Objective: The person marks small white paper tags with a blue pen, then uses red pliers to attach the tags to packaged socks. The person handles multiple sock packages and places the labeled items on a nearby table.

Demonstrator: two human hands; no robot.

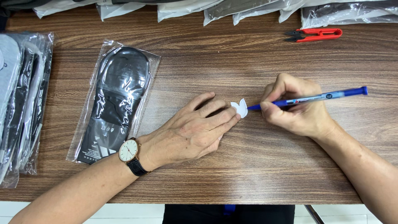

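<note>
My left hand (195, 130) lies flat on the wooden table (248, 166), its fingertips pressing down a small white paper label (240, 108). A wristwatch with a white dial and dark strap (129, 152) sits on that wrist. My right hand (296, 105) grips a blue pen (315, 98), whose tip touches the label's right edge. A black insole in a clear plastic bag (114, 101) lies to the left of my left hand.
A stack of bagged insoles (20, 103) sits at the table's left edge. More plastic bags (248, 8) line the far edge. Red thread snips (317, 35) lie at the far right. The table's near edge runs along the bottom.
</note>
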